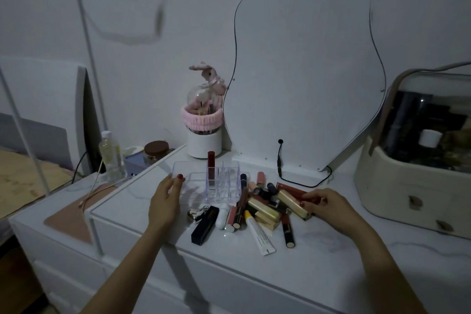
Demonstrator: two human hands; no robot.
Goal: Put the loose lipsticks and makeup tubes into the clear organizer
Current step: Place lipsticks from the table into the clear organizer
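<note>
white marble-look dresser top (318, 257) | dim room | left hand (165, 199) spread on clear organizer (204, 183) | right hand (328, 205) pinching gold tube (290, 202)

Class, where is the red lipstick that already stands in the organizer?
In the head view, the red lipstick stands upright in a back-left slot of the clear organizer, left of the loose pile.

The organizer (223, 181) is clear glossy plastic, the tabletop (318, 250) smooth white with faint marbling — and the headband (201, 120) fuzzy pink cloth.
</note>
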